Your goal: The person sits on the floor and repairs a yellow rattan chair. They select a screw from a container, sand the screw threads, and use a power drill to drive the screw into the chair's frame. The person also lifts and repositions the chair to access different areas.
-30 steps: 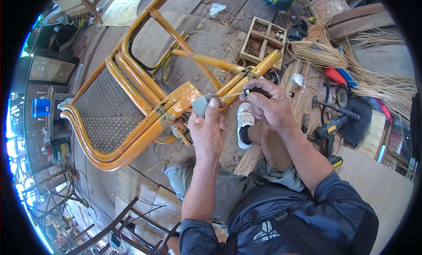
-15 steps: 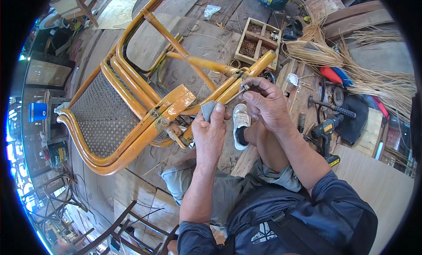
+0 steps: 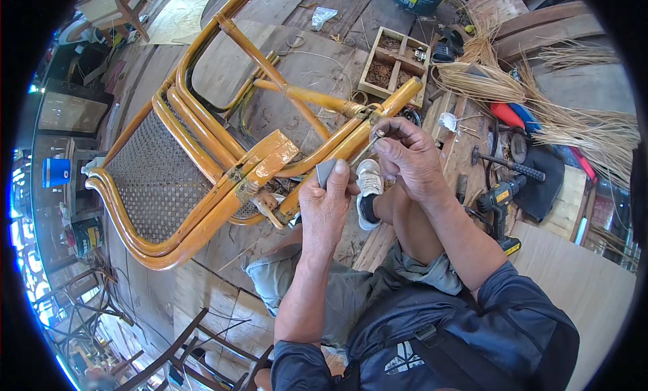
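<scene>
Chair (image 3: 202, 168) shifted left; right hand (image 3: 412, 158) pinches screw (image 3: 368, 148), diagonal, head up-right; left hand (image 3: 327, 205) grips grey pad (image 3: 325, 172).

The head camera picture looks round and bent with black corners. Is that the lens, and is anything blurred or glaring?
Head view: fisheye lens, so the floor planks curve near the black rim; bright daylight with soft shadows; both hands, left hand and right hand, and the rattan chair look sharp; the left rim shows blue glare.
</scene>
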The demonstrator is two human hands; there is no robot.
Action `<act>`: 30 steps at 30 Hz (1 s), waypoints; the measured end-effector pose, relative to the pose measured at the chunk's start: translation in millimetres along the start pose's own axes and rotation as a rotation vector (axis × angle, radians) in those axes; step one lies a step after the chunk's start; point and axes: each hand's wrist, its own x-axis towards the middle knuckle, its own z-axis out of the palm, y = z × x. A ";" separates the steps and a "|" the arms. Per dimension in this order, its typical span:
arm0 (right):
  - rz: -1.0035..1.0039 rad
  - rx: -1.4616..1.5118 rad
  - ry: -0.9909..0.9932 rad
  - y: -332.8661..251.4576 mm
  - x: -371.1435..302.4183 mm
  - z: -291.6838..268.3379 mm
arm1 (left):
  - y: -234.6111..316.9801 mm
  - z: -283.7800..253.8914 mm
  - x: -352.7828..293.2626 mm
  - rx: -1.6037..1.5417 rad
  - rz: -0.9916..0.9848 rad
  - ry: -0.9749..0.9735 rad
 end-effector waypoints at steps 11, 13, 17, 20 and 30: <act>0.007 -0.013 -0.006 1.2 0.4 -2.1 | 2.7 4.2 -5.4 0.128 0.146 -0.016; 0.001 -0.055 -0.008 -1.0 0.0 -0.7 | 0.7 6.4 -4.0 0.113 0.205 -0.022; -0.014 -0.098 -0.009 -4.5 -3.2 4.0 | -2.6 0.5 -3.3 0.212 0.197 -0.037; 0.005 0.004 -0.028 -5.2 -3.0 -1.8 | -3.2 0.3 -2.6 0.182 0.200 -0.039; -0.014 -0.009 0.036 -5.6 0.3 -1.3 | 3.2 11.2 -6.8 0.047 0.270 -0.027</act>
